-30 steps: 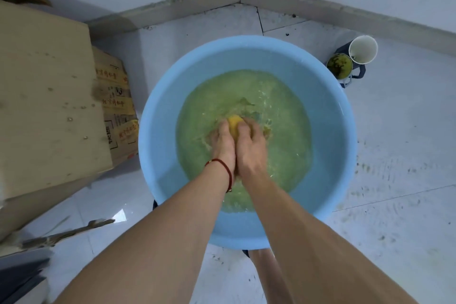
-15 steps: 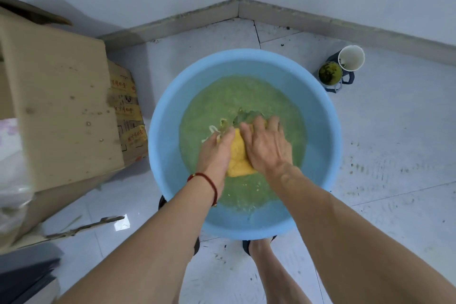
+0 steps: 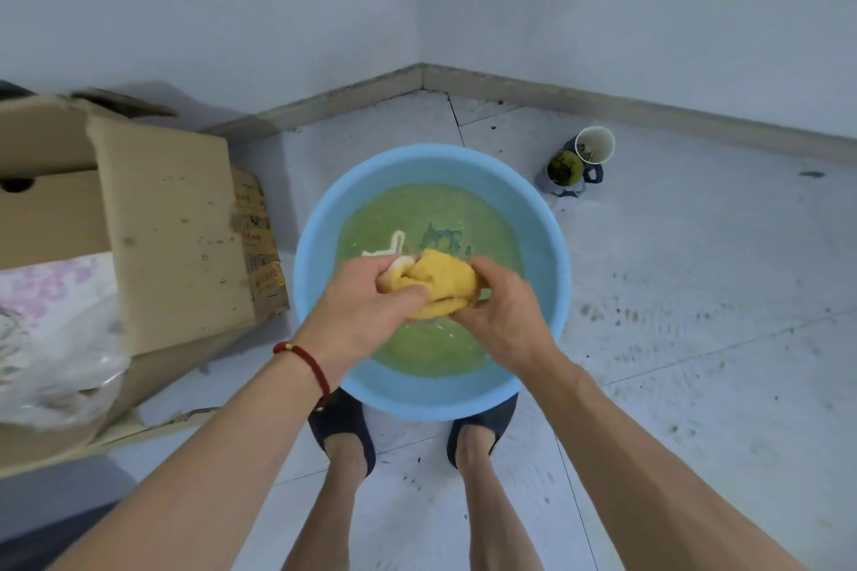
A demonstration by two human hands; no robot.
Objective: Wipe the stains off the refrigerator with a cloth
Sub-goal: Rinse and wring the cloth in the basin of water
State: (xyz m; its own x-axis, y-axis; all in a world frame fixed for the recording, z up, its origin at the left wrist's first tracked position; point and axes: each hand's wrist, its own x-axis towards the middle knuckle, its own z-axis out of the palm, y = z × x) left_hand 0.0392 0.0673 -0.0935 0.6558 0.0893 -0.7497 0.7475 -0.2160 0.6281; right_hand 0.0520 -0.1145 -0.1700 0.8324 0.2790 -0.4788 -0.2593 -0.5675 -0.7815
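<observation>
Now both the left hand (image 3: pixel 366 315) and right hand (image 3: pixel 498 313) grip the bunched yellow cloth (image 3: pixel 443 287) above the blue basin (image 3: pixel 552 255); careless wringing could splash the floor.

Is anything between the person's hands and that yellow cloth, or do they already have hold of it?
Nothing is in the way. The left hand and the right hand both grip the bunched yellow cloth directly, holding it above the greenish water in the blue basin. No refrigerator is in view.
</observation>
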